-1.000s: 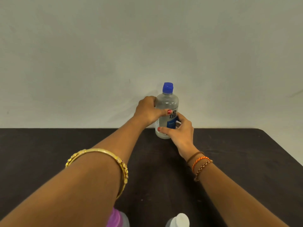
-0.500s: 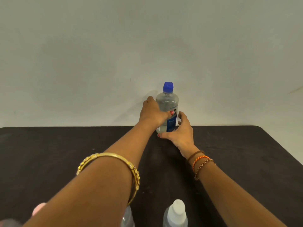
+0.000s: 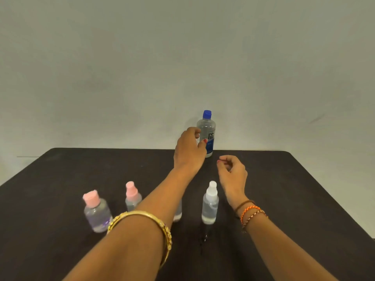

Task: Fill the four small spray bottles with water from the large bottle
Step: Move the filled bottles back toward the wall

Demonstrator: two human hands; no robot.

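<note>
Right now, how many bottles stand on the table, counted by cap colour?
Pink cap: 2
White cap: 1
Blue cap, the large bottle: 1
Cap hidden behind the left forearm: 1
Total: 5 bottles

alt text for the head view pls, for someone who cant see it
Two hands hover over a dark table: the left hand by a capped large bottle at the far edge, the right hand loosely curled and empty. Nearer stand small capped bottles, two pink-capped, one white-capped; a fourth is mostly hidden behind the left forearm.
</note>
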